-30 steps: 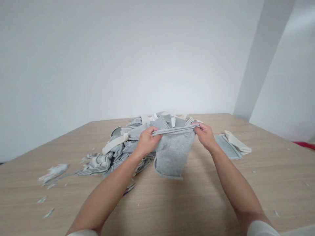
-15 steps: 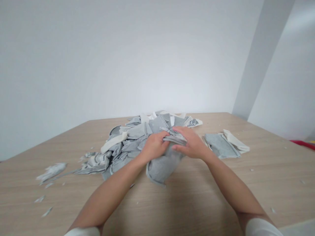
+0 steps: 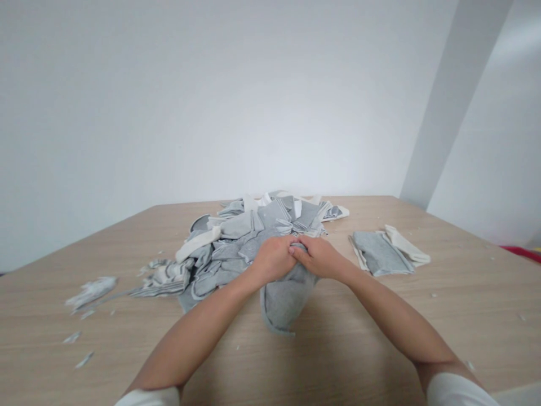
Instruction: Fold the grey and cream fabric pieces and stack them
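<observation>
Cloth (image 3: pixel 284 304) hangs below the left hand (image 3: pixel 274 258) and right hand (image 3: pixel 322 257), both clasped around its top.

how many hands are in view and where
2: the left hand, near the centre, and the right hand, just right of it, both holding the top of a hanging grey cloth. No other hand shows; some fingers are hidden.

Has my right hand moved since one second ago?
Yes. Judged against the flat grey cloth on the table, the right hand has shifted leftward, up against the left hand.
</observation>
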The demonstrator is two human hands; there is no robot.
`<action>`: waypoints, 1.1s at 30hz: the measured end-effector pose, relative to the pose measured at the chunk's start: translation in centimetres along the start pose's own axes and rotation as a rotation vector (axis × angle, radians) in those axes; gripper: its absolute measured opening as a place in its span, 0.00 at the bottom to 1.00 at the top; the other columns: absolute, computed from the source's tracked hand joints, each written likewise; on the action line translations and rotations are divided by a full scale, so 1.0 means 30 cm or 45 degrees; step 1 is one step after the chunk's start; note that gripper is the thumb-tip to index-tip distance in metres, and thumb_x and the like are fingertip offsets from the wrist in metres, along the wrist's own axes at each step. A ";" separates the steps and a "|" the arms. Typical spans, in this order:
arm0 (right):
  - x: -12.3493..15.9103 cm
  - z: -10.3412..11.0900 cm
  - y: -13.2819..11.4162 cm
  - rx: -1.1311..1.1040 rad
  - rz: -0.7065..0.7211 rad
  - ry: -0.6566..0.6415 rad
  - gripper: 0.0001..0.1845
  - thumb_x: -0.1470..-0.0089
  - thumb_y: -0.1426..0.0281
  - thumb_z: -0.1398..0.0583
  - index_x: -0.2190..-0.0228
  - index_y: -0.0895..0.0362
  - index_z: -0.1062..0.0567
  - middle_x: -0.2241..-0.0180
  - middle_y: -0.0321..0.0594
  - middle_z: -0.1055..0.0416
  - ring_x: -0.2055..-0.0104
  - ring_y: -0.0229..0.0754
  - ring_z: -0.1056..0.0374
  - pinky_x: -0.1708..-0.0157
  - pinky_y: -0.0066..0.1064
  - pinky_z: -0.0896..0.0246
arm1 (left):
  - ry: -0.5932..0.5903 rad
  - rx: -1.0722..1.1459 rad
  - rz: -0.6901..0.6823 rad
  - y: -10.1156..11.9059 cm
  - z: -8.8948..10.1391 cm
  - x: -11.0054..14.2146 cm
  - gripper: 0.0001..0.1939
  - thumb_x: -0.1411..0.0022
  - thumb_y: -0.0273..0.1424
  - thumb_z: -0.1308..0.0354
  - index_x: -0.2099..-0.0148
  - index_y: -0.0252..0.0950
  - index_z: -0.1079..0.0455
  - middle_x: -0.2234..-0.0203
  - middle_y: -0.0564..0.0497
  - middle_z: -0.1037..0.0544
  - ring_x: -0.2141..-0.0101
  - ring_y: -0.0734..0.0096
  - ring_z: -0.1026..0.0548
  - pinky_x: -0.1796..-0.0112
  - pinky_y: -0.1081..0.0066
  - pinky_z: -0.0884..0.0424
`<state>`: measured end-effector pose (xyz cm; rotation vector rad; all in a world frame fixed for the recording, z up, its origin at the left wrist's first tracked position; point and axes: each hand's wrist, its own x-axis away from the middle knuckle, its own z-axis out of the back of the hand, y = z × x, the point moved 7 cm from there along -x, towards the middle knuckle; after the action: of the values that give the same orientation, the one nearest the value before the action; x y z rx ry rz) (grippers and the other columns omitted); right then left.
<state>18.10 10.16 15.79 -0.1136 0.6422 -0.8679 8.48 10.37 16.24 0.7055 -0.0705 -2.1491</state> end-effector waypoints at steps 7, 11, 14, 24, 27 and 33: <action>-0.008 -0.013 0.003 0.388 0.007 0.005 0.19 0.37 0.63 0.55 0.67 0.58 0.28 0.69 0.47 0.26 0.68 0.43 0.31 0.70 0.30 0.48 | 0.161 0.352 0.115 -0.038 -0.022 -0.001 0.06 0.44 0.30 0.49 0.66 0.36 0.32 0.73 0.52 0.25 0.69 0.69 0.29 0.68 0.73 0.35; -0.017 0.044 0.013 0.522 -0.027 0.126 0.19 0.37 0.62 0.55 0.68 0.57 0.29 0.71 0.46 0.26 0.70 0.43 0.33 0.72 0.30 0.51 | 0.105 0.697 0.137 -0.047 -0.057 0.005 0.09 0.45 0.31 0.48 0.61 0.35 0.34 0.71 0.53 0.25 0.70 0.70 0.29 0.69 0.73 0.34; -0.026 0.123 0.034 0.543 -0.064 0.265 0.20 0.37 0.61 0.55 0.70 0.57 0.30 0.72 0.45 0.27 0.70 0.43 0.33 0.73 0.30 0.53 | -0.010 0.843 0.107 -0.048 -0.078 0.026 0.10 0.44 0.30 0.48 0.59 0.35 0.34 0.69 0.53 0.25 0.69 0.71 0.29 0.68 0.73 0.33; -0.011 0.358 0.108 0.471 -0.095 0.643 0.21 0.38 0.61 0.54 0.74 0.57 0.29 0.76 0.44 0.29 0.73 0.42 0.36 0.73 0.30 0.54 | -0.156 0.580 0.054 -0.076 -0.080 0.112 0.07 0.43 0.33 0.49 0.66 0.35 0.32 0.73 0.54 0.29 0.69 0.70 0.32 0.68 0.73 0.35; 0.007 0.397 0.124 0.462 -0.114 0.728 0.22 0.39 0.61 0.54 0.74 0.57 0.29 0.77 0.43 0.30 0.74 0.41 0.37 0.74 0.30 0.54 | -0.170 0.611 0.069 -0.092 -0.084 0.131 0.08 0.44 0.33 0.48 0.66 0.35 0.32 0.74 0.54 0.29 0.70 0.70 0.32 0.69 0.74 0.36; 0.043 0.465 0.173 0.366 -0.172 0.897 0.22 0.40 0.59 0.53 0.77 0.57 0.30 0.80 0.40 0.34 0.76 0.40 0.39 0.75 0.29 0.53 | -0.124 0.746 0.124 -0.142 -0.089 0.159 0.08 0.42 0.34 0.48 0.63 0.36 0.31 0.73 0.54 0.28 0.70 0.70 0.32 0.70 0.74 0.36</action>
<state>30.13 10.36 24.65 0.4322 1.1634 -1.1284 4.51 10.05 10.56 0.8993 -0.7941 -2.0730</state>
